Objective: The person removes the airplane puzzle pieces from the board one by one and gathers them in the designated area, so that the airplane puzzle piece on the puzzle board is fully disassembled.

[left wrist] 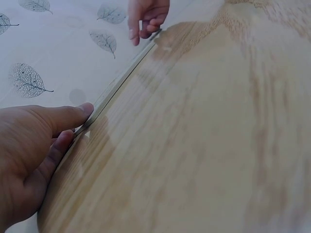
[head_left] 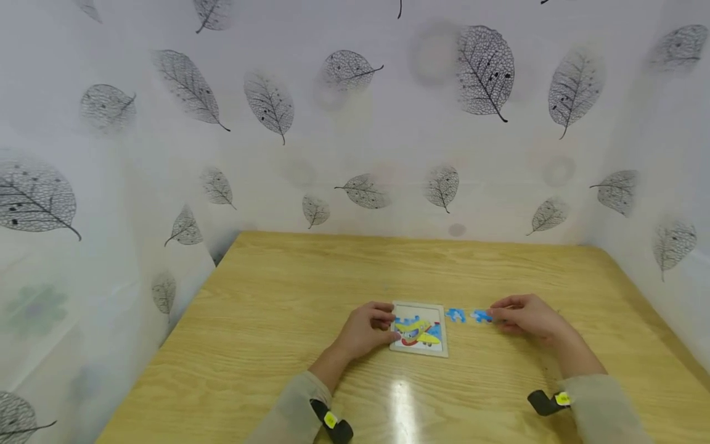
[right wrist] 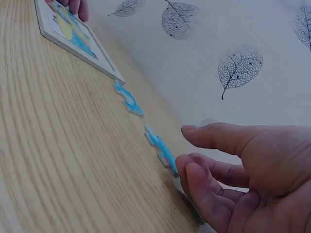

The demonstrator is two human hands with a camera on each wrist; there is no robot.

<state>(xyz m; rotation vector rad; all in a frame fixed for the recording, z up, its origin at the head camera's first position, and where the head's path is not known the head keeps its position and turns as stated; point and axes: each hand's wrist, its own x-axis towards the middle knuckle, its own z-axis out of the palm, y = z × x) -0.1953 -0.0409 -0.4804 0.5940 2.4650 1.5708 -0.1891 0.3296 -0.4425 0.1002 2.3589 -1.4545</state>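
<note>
Flat on the wood-grain table point(head_left: 288, 308), a framed puzzle point(head_left: 420, 333) with a yellow airplane picture, partly filled, with bare white backing around twelve to one o'clock inside. At its nine o'clock side, left hand point(head_left: 366, 331), gripping that edge between thumb and fingers. Just beside the frame, between two and three o'clock, a first loose blue piece point(head_left: 456, 316); a little apart, almost at three, a second blue piece point(head_left: 481, 316). Farther out at three o'clock, right hand point(head_left: 528, 315), relaxed, with fingers loosely bent at the second piece's outer end and thumb clear of the fingertips; exact contact hard to tell. Toward eight and four o'clock, pale sleeves point(head_left: 296, 404); at twelve, past the table, a leaf-printed backdrop point(head_left: 377, 142).
</note>
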